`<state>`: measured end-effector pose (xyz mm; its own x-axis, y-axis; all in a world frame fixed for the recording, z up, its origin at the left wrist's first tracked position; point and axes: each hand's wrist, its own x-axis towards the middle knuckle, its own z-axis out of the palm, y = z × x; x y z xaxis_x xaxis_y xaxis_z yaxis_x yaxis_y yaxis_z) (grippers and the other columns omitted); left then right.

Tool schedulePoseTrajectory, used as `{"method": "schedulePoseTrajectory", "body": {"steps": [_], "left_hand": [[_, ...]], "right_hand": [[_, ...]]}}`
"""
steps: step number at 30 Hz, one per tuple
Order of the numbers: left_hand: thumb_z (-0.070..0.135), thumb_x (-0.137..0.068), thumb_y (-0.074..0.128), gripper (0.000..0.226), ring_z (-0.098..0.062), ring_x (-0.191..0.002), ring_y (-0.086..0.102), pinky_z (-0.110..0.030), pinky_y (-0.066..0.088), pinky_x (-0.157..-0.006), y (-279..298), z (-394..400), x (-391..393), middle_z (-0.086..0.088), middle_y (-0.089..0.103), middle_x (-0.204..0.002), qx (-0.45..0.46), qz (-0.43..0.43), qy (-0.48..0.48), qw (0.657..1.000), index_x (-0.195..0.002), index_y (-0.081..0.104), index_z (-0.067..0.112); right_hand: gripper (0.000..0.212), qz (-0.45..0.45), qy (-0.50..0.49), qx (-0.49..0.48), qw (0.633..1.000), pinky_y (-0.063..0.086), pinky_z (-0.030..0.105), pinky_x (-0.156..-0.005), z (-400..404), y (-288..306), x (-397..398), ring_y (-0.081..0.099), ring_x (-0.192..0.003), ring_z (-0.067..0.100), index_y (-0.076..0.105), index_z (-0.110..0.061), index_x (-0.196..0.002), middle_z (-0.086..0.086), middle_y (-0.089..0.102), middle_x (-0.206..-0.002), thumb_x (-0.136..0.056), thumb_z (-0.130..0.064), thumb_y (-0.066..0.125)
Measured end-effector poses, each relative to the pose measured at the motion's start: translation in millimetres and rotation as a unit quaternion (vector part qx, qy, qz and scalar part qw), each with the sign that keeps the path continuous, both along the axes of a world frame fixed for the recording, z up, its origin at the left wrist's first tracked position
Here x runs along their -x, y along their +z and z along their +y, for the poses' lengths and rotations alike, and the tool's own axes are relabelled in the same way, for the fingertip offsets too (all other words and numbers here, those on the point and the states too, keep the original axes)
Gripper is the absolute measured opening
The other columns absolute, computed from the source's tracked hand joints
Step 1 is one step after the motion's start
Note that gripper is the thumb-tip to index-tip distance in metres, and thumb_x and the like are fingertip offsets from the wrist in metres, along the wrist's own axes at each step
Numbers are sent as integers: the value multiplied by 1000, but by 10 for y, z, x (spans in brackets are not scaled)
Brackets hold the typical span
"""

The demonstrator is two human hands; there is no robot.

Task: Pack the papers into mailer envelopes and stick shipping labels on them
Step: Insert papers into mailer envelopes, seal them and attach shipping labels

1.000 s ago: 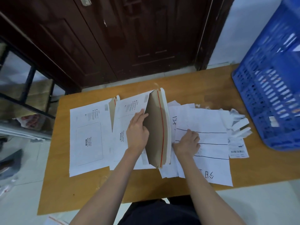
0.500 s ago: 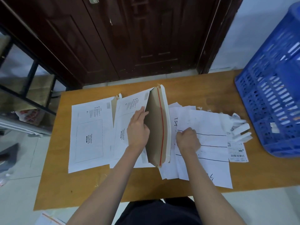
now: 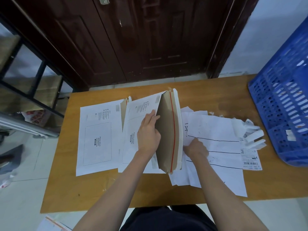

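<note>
The left hand (image 3: 148,134) holds the open mailer (image 3: 168,130) by its upper wall, fingertips hidden inside the mouth; the right hand (image 3: 195,148), just right of that grip, is curled on the top paper (image 3: 216,130), though its fingers are partly hidden; everything lies on a wooden table (image 3: 93,189) before a dark door (image 3: 150,39); two mailers show, the second mailer (image 3: 98,139) flat to the left; a blue crate (image 3: 283,105), cut off, stands far right beside one shipping label (image 3: 250,159).

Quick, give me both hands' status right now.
Left hand: fingers holding the mailer envelope open.
Right hand: curled, gripping the papers beside it.
</note>
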<state>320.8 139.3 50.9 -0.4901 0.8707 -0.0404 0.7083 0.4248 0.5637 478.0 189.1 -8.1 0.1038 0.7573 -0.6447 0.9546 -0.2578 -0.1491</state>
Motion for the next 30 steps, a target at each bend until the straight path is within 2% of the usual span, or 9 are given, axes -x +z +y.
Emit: {"method": "schedulePoseTrajectory", "body": {"steps": [5, 9, 12, 16, 20, 23, 26, 28, 30], "left_hand": [[9, -92, 57, 45, -15, -140, 33, -36, 40, -107, 4, 1, 17, 10, 38, -150, -2, -3, -3, 1000, -133, 54, 26], [10, -92, 57, 45, -15, -141, 32, -36, 40, -108, -9, 3, 18, 10, 37, -150, 3, -1, -7, 1000, -134, 53, 27], [9, -92, 56, 46, -15, -141, 31, -36, 38, -109, -31, 17, 13, 10, 36, -151, 10, 1, -14, 1000, -135, 52, 27], [10, -92, 55, 49, -16, -143, 28, -40, 41, -109, -49, 25, -16, 9, 33, -153, 26, 0, -27, 999, -138, 49, 28], [8, -93, 52, 51, -18, -144, 25, -43, 40, -109, -43, 25, -28, 8, 31, -154, 32, -9, -37, 999, -140, 46, 26], [1, -91, 47, 54, -19, -145, 23, -44, 37, -111, -13, 7, -13, 6, 31, -154, 25, -17, -47, 998, -141, 45, 22], [-4, -88, 44, 60, -20, -145, 24, -44, 37, -110, 21, -5, 9, 4, 33, -154, 0, -41, -47, 998, -143, 42, 19], [1, -89, 49, 55, -20, -143, 27, -44, 40, -108, 11, -5, 36, 3, 37, -152, -17, -56, -48, 997, -141, 46, 19], [4, -87, 55, 55, -19, -142, 30, -42, 42, -106, 6, -10, 80, 4, 39, -150, -17, -56, -57, 997, -139, 49, 19]], "right_hand": [[28, 12, -30, -12, 999, 38, 30, -74, -10, -18, 38, 57, -100, 26, 48, -8, -116, 9, 58, -115, -94, -23, 43], [29, 20, -36, -35, 999, 39, 31, -76, 19, 18, 29, 56, -93, 26, 54, -8, -109, 9, 60, -110, -94, -27, 39], [33, 55, -82, -85, 992, 39, 31, -74, 115, 172, 47, 51, -82, 27, 59, -6, -101, 11, 62, -101, -91, -30, 38], [23, 96, -122, -133, 979, 33, 29, -67, 312, 579, 80, 50, -76, 28, 56, -9, -82, 8, 58, -84, -86, -26, 41], [24, 168, -61, -128, 976, 27, 26, -56, 391, 1052, 289, 45, -68, 25, 42, -14, -65, 2, 46, -66, -85, -27, 43], [19, 229, -13, -81, 970, 28, 26, -57, 359, 1240, 561, 47, -74, 25, 45, -16, -67, 1, 49, -71, -83, -27, 46], [20, 220, 39, -19, 975, 36, 29, -72, 262, 1157, 783, 54, -90, 26, 56, -15, -86, 2, 60, -89, -84, -31, 44], [24, 202, 65, 5, 977, 38, 29, -72, 187, 1008, 854, 57, -88, 24, 57, -16, -83, 1, 61, -84, -87, -33, 41], [25, 224, 78, 11, 971, 39, 28, -64, 135, 843, 885, 60, -82, 23, 56, -14, -76, 0, 61, -74, -88, -30, 41]]}}
